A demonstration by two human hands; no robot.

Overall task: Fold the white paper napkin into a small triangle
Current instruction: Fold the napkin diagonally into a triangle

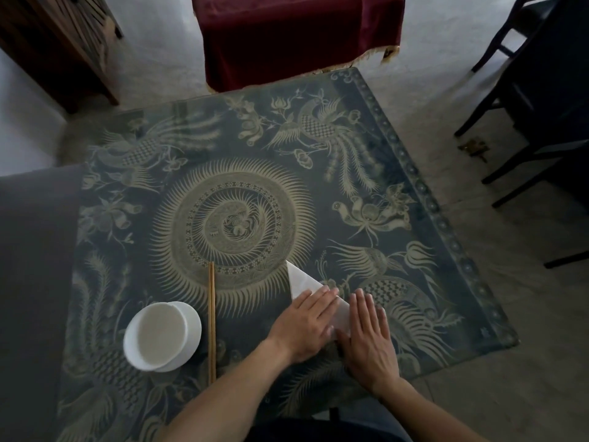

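The white paper napkin (301, 280) lies on the patterned table at the near right, folded into a triangle shape with its point toward the far left. My left hand (307, 323) lies flat on its near left part, fingers together and stretched out. My right hand (368, 336) lies flat on its right part, fingers slightly spread. Both palms press down on the napkin, and most of it is hidden beneath them. Neither hand grips anything.
A white bowl (162, 334) stands near left on the table (446, 237), with a pair of wooden chopsticks (211, 320) lying beside it. A dark red draped chair (293, 36) is beyond the far edge. Dark chairs (535, 100) stand at right.
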